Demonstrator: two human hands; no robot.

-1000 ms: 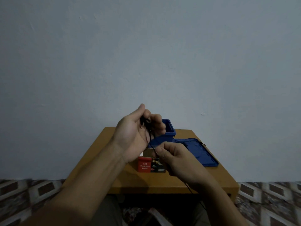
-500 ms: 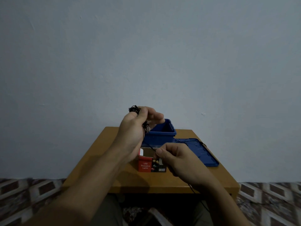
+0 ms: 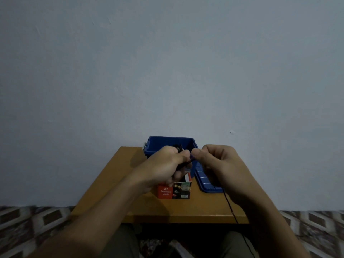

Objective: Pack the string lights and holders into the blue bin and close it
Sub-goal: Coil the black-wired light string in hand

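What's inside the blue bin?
Only the bare inner walls of the blue bin show. The left hand, gripping bundled string lights, and the right hand, pinching their wire, cover its floor, so contents cannot be seen.

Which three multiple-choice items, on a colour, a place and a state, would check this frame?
1. The bin is: A red; B blue; C green.
2. The lid lies: A on the bin; B on the floor; C on the table, right of the box.
3. The right hand: A lies flat; B pinches the wire; C holds the lid.

Answers:
1. B, its walls show blue.
2. C, it lies flat beside the box.
3. B, thumb and forefinger close on the wire.
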